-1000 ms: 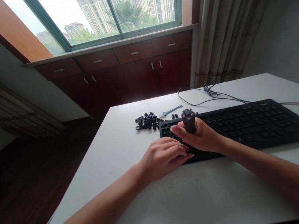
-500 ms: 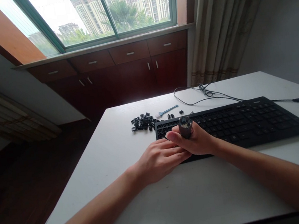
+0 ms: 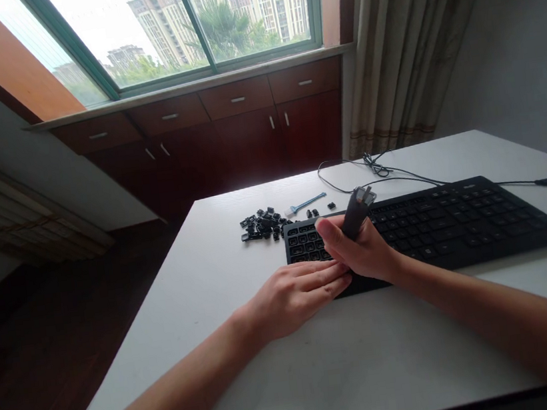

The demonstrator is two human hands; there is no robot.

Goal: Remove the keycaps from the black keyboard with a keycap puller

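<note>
Tipped over to the right since half a second ago, a dark-handled tool (image 3: 354,216) sits in the closed fist of the right hand (image 3: 366,250), its lower end hidden. Fingers extended, the left hand (image 3: 299,294) covers part of the near edge of the black keyboard (image 3: 461,217) on the table (image 3: 215,374); its fingertips are obscured, so I cannot tell whether they pinch anything. Small black pieces (image 3: 262,225) blur together by the keyboard's far left corner.
</note>
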